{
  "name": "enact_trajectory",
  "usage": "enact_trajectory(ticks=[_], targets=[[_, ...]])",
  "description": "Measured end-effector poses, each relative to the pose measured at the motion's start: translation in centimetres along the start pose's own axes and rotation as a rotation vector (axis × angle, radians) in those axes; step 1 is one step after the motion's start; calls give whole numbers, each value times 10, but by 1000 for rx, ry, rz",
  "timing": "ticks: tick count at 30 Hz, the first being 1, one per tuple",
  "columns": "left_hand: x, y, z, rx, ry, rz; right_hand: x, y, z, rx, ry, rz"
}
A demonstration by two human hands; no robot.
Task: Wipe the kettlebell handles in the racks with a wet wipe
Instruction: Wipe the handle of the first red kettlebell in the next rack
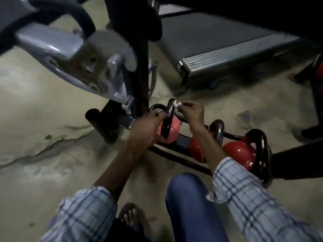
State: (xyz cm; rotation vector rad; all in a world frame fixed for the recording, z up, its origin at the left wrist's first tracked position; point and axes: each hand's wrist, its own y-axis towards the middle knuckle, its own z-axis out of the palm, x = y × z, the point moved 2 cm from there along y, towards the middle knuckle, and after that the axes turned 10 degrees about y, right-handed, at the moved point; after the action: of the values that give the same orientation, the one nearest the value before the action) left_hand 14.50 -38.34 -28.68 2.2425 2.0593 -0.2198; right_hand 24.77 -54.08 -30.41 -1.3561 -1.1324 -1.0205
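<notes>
1. Low on floor rack (181, 143), wiping pink kettlebell (173, 130) handle (169, 117) top; wet wipe (175, 103) pinched in right hand (194, 112).
2. Steadying handle with left hand (145, 130), seemingly clamped round it.
3. Next: needs wiping down handle sides.

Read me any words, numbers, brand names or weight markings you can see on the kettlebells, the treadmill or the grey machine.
No text can be read in this view.
pink kettlebell: no marking shows; the left hand grips it and covers part.
red kettlebells: no number or brand shows.
treadmill and grey machine: no label shows; the picture is dim and blurred.
wet wipe, pinched by the right hand: plain white.
</notes>
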Motion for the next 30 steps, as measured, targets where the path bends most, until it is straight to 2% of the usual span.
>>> enact_trajectory(ticks=[2, 6, 8, 10, 12, 15, 18, 20, 24, 26, 28, 30], targets=[[1, 6, 17, -40, 85, -18, -13, 6, 5, 53, -35, -119], [-2, 7, 34, -153, 201, -10, -27, -16, 1, 107, -226, -485], [-2, 4, 35, -163, 217, -11, -40, -20, 1, 73, -281, -550], [-3, 2, 37, -163, 226, -22, -40, -3, 4, 57, -253, -553], [-4, 3, 36, -164, 205, -31, -35, 30, 6, 69, -249, -480], [-8, 8, 33, -176, 208, -58, -34, 80, 9, 144, -57, -145], [-9, 8, 37, -198, 206, -80, -47, 91, 11, 126, 161, 133], [-7, 5, 43, -200, 194, -79, -49, 73, 9, 53, 189, 73], [-1, 7, 46, -180, 197, -85, -41, 32, 13, 62, 14, -317], [-3, 7, 45, -178, 194, -91, -31, 51, 17, 79, -31, -315], [-5, 6, 44, -184, 191, -98, -24, 81, 20, 141, -90, -226], [-6, 4, 44, -189, 198, -99, -19, 102, 20, 216, -248, -176]])
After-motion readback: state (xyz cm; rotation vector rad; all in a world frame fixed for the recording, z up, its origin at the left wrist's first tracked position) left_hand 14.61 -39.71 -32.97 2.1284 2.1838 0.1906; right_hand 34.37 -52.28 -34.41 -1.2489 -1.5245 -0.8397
